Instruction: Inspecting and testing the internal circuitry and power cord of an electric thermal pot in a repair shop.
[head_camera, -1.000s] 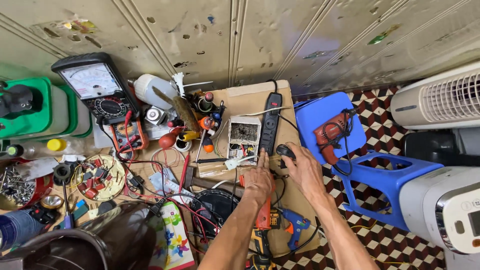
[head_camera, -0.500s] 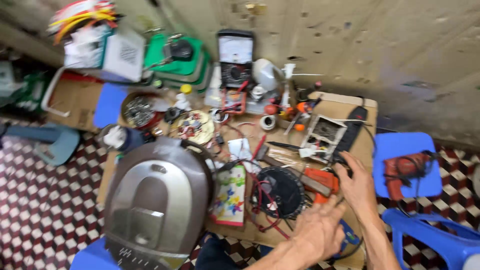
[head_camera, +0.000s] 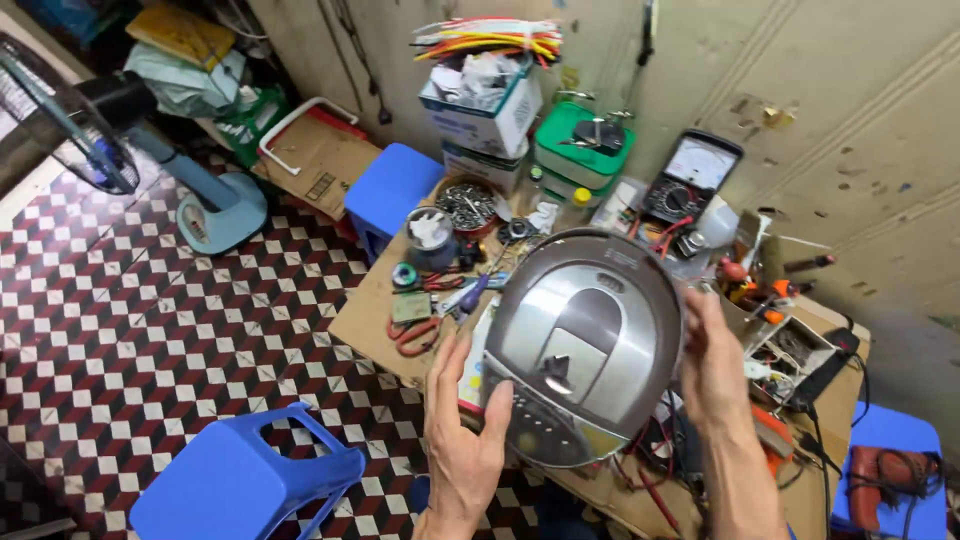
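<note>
Cooker lid: a rounded silver-grey rice-cooker lid with a dark button panel sits at lower centre of the frame, lifted off the bench and tilted toward the camera.
Left hand: the left hand grips the lid's lower left rim, fingers spread and curled around the edge.
Right hand: the right hand presses flat against the lid's right rim, fingers straight and together.
Change: a second ago both hands were down among the wires by the black power strip; half a second ago the lid lay on the bench. Now it is up between both hands, so the work appears to have moved to this lid.
Bowl: a round bowl, upper centre, holds a heap of small metal screws and parts.
Cardboard box: a white box at the top holds crumpled paper, with coloured cable ties lying across it.
Green case: a closed green case carries a small dark tool on top.
Open unit: a white housing, right of the lid, shows loose wiring inside.
Bench: the cardboard-covered workbench bears red-handled pliers.
</note>
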